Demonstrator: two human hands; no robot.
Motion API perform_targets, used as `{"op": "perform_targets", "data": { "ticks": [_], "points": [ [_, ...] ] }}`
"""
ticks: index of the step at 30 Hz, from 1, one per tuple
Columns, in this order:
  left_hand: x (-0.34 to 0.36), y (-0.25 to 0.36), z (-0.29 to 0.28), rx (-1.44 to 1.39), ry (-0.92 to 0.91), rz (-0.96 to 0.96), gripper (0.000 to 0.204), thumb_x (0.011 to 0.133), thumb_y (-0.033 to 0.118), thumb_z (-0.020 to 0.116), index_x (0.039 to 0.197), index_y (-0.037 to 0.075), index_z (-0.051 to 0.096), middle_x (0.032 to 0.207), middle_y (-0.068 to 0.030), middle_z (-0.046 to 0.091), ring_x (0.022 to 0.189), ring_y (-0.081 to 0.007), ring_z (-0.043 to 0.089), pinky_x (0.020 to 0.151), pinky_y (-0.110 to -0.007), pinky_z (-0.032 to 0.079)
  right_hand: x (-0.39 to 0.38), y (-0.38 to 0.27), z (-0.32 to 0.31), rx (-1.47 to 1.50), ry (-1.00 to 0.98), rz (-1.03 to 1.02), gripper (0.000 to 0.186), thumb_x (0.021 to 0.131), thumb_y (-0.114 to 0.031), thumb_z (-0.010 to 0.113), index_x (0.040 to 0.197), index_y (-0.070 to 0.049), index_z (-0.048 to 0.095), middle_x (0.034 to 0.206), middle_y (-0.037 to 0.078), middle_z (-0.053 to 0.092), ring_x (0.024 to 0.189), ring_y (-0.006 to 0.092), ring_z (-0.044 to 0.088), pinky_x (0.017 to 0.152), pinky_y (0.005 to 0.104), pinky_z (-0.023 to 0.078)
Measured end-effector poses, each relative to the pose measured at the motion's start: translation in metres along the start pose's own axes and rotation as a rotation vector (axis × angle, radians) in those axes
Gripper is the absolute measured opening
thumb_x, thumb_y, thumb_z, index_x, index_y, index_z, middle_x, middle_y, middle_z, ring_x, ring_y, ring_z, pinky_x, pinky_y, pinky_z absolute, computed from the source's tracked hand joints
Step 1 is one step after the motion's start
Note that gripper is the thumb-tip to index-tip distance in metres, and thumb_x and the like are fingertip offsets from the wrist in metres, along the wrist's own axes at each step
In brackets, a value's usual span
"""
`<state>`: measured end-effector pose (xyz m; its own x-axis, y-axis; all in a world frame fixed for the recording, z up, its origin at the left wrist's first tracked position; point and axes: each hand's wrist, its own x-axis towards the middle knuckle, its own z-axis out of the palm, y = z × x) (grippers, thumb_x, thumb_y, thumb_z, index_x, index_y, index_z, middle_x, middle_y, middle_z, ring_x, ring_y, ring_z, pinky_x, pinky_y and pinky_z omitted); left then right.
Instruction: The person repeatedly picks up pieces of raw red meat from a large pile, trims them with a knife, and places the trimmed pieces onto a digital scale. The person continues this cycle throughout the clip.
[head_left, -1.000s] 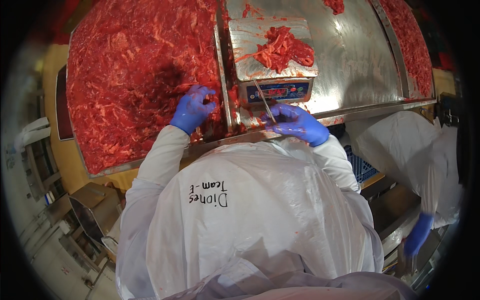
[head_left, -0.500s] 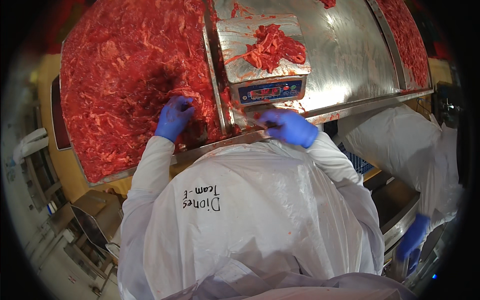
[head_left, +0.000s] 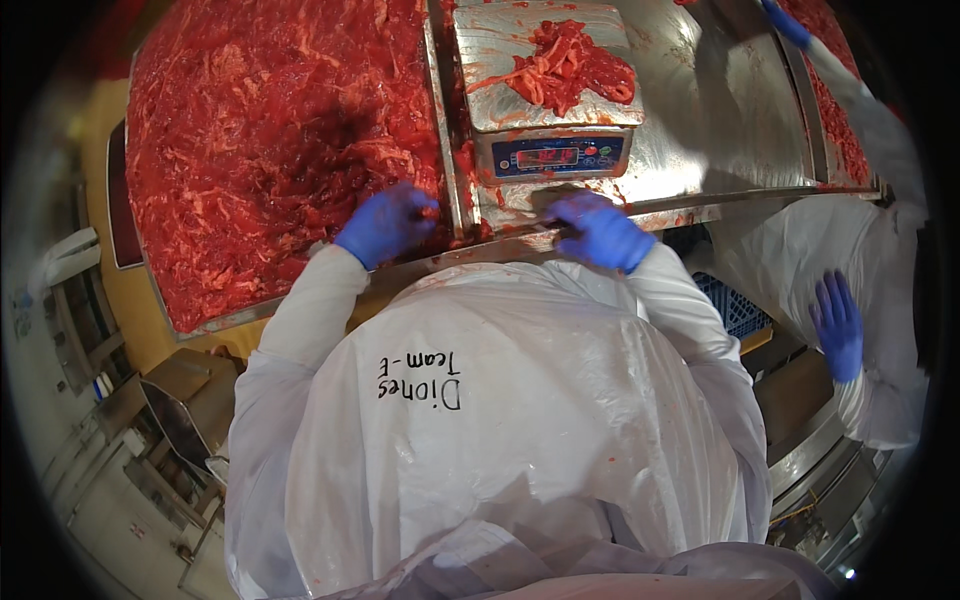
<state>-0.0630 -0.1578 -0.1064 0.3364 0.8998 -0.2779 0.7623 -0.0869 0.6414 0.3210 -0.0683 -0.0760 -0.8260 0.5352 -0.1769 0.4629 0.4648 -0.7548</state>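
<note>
Your left hand (head_left: 385,225) is low over a big heap of red meat (head_left: 270,120), which spreads out past those fingers. They are bent but blurry, so I cannot tell if they grip any. Your right hand (head_left: 607,232) has curled fingers, and I cannot tell what they hold. Just past them sits the scale (head_left: 560,150), with a small pile of meat (head_left: 565,70) on top. The shiny metal surface (head_left: 735,130) stretches to their right.

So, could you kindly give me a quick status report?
Left hand at near edge of meat pile, right hand just short of scale, both grips unclear. Meat on scale. Co-worker's arm far right, clear of both.
</note>
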Motion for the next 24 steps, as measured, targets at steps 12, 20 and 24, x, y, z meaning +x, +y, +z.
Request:
{"op": "perform_targets", "data": {
  "ticks": [12,20,24],
  "points": [
    [-0.010,0.016,0.007,-0.097,-0.127,-0.171,0.029,0.089,0.025,0.080,0.112,0.008,0.078,0.108,-0.0164,0.075,0.101,-0.0336,0.073,0.090,-0.042,0.057,0.021,-0.043,-0.124,0.585,0.598,0.104,0.035,0.100,-0.012,0.072,0.131,0.001,0.064,0.121,0.009,0.073,0.110,0.0183,0.070,0.103,0.0334,0.053],
    [-0.019,0.021,0.008,-0.254,-0.034,-0.254,0.023,0.093,0.018,0.075,0.113,0.007,0.079,0.110,-0.0144,0.077,0.104,-0.0308,0.074,0.094,-0.039,0.057,-0.034,0.039,-0.080,0.765,1.062,0.288,0.035,0.097,-0.006,0.075,0.129,0.002,0.061,0.119,0.016,0.072,0.111,0.0242,0.070,0.104,0.0370,0.053],
    [-0.011,0.012,0.017,-0.163,-0.010,-0.209,0.020,0.093,0.021,0.074,0.106,0.006,0.077,0.102,-0.0156,0.077,0.095,-0.0317,0.074,0.087,-0.040,0.058,0.017,0.009,-0.079,0.248,1.146,0.093,0.049,0.089,-0.011,0.085,0.131,-0.001,0.061,0.125,0.013,0.069,0.112,0.0231,0.067,0.103,0.0377,0.053]
  ]
}}
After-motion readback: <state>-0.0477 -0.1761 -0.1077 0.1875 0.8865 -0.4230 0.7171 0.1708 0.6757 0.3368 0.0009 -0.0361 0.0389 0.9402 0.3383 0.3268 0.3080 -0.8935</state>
